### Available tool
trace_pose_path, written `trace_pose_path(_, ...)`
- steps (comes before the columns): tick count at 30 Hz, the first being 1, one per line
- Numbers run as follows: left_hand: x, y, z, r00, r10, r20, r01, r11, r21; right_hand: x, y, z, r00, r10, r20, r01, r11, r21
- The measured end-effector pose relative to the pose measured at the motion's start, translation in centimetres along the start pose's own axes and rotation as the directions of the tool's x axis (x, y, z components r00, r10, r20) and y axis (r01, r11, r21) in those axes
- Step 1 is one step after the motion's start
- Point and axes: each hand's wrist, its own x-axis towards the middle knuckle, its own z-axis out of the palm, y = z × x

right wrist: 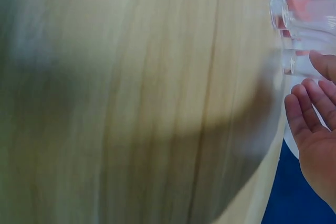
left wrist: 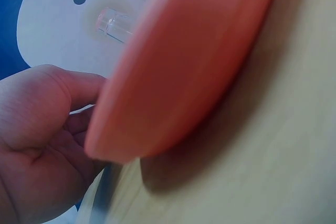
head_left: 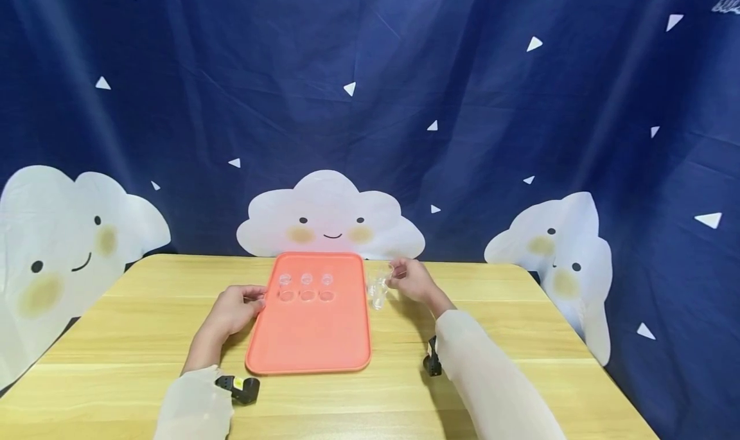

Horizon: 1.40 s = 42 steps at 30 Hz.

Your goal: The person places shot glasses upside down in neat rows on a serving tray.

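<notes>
A coral tray point(head_left: 306, 343) lies on the wooden table. My left hand point(head_left: 234, 308) holds its left edge, and in the left wrist view the thumb point(left wrist: 86, 86) is at the rim with the other fingers partly hidden behind it. Small clear glasses point(head_left: 307, 278) stand in a row across the tray's far half; two show above the rim in the left wrist view. Beyond the right edge, more clear glasses point(head_left: 378, 292) stand close together. There my right hand point(head_left: 413, 279) pinches one of them, thumb on its side in the right wrist view.
The light wooden table point(head_left: 474, 388) extends to both sides and toward the front. A dark blue curtain point(head_left: 370, 132) with white clouds and triangles hangs behind the far edge. Each wrist carries a small black camera point(head_left: 245, 390).
</notes>
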Motion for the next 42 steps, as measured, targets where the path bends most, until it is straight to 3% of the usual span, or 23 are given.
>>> trace_pose_path(27,0.0,0.0,0.1,1.0,-0.013,0.005,0.013,1.0,-0.014,0.1,0.9,1.2,0.998,0.009,-0.056,-0.006,0.998,0.06)
trace_pose_path(34,0.1,-0.1,0.2,1.0,-0.012,-0.003,0.012,1.0,-0.013,-0.1,0.9,0.9,0.997,0.029,-0.074,-0.026,0.999,0.04)
trace_pose_path(42,0.1,-0.1,0.1,1.0,-0.017,-0.003,0.017,1.0,-0.006,-0.5,-0.1,0.0,0.997,0.036,-0.067,-0.029,0.995,0.1)
